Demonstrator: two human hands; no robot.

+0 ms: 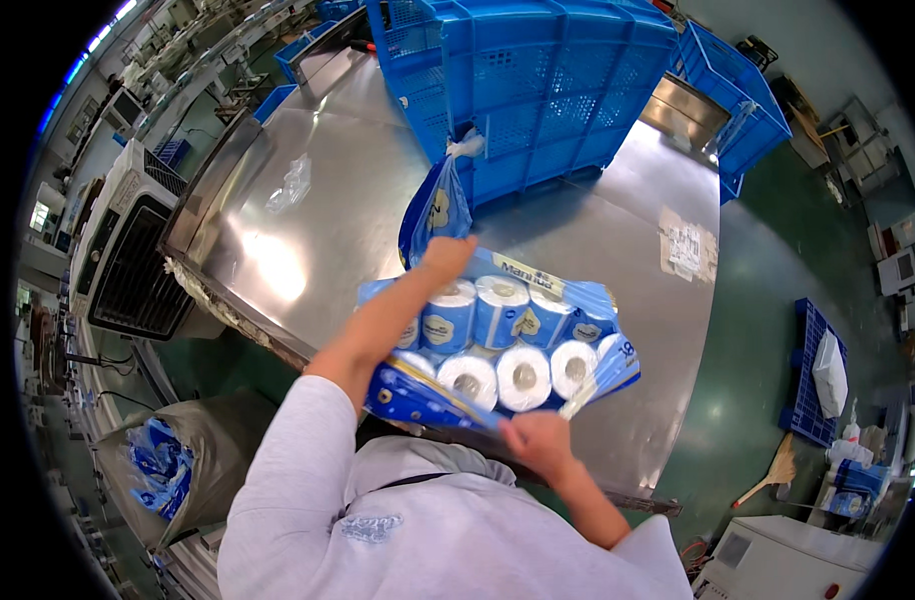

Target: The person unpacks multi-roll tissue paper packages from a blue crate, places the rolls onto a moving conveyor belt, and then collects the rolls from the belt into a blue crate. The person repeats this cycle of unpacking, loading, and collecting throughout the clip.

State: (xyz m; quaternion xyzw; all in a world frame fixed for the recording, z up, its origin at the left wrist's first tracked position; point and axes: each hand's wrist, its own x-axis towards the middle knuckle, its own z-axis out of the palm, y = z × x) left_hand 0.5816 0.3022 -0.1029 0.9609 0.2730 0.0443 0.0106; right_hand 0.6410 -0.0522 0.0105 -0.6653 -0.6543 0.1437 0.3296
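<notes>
A blue printed plastic bag lies wide open on the metal table in front of me, with white toilet paper rolls inside. The near row shows its round ends, while the far row stands in blue wrappers. My left hand is closed on the bag's far edge. At the near edge, my right hand pinches the film, so the mouth is pulled apart. Just beyond my left hand, a bunch of blue plastic bags hangs by a whitish knotted end from the blue crate.
A large blue plastic crate stands across the far side of the metal table. Crumpled clear film lies at the left, a torn label at the right. Beside the table are a sack, a dark-grilled cooler and a broom.
</notes>
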